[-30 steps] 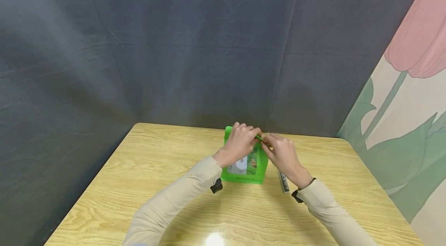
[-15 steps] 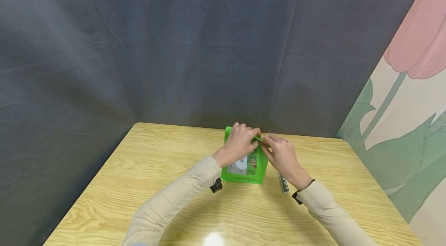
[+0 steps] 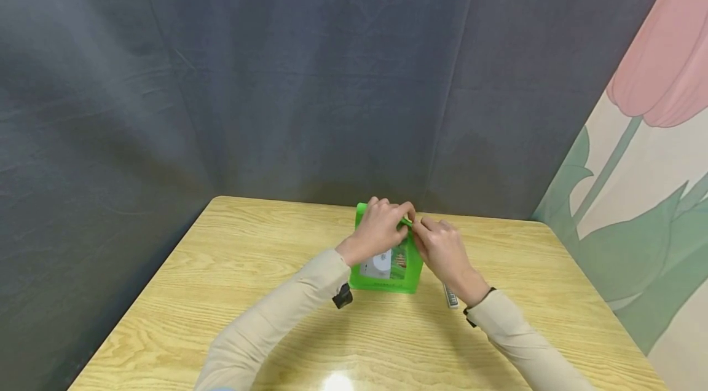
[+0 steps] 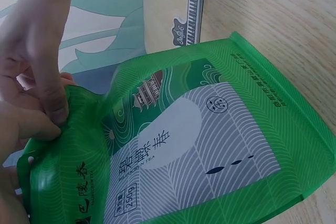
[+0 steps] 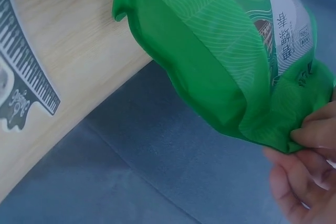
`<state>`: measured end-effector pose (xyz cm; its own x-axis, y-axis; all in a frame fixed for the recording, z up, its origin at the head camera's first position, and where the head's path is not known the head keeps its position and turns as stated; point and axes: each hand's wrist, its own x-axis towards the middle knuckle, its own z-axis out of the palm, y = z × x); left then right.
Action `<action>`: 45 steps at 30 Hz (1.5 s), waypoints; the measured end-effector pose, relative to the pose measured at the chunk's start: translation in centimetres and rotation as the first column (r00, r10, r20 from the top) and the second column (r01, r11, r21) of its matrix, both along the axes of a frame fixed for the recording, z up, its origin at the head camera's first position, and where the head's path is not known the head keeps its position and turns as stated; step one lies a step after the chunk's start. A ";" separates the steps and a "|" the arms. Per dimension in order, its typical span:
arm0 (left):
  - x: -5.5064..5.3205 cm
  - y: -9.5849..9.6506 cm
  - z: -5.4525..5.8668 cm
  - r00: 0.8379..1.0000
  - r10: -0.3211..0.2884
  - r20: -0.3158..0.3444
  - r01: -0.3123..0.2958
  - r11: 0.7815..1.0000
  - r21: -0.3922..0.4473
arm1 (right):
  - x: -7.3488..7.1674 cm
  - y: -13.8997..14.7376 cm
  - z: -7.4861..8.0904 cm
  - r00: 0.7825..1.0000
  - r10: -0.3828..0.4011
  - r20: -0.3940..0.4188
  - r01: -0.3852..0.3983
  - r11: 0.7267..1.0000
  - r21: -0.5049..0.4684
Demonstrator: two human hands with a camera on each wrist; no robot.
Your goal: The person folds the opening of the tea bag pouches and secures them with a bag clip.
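Just pinching the green bag by its far end: left hand from 9 o'clock, right hand from 4, bulk toward 7ish.

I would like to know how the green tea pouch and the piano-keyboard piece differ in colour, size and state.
The green tea pouch is mostly bright green with some grey; the piano-keyboard piece is black and white. The green tea pouch is much larger than the piano-keyboard piece. The left hand and right hand pinch the pouch at one end, while the piece lies on the table, apart from both hands. Both carry printed patterns.
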<state>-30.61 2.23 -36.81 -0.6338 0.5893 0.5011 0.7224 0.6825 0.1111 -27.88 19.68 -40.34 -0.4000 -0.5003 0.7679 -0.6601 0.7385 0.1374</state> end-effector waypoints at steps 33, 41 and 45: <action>0.0 -0.5 0.1 0.986 -0.084 0.142 0.065 0.989 0.132 | 0.7 -0.6 -0.4 0.999 -0.025 -0.035 0.026 0.998 0.050; 0.3 -0.2 0.1 0.988 -0.078 0.132 0.066 0.994 0.092 | 0.6 -0.5 -0.4 0.991 -0.044 0.129 0.054 0.995 -0.078; 0.4 -0.2 0.1 0.988 -0.090 0.122 0.081 0.994 0.080 | 0.5 -0.2 -0.2 0.964 -0.016 0.264 0.057 0.987 -0.149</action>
<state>-30.20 2.07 -36.67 -0.6431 0.6082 0.4653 0.7550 0.6053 0.2523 -27.41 19.49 -40.54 -0.6128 -0.3653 0.7007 -0.6297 0.7614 -0.1538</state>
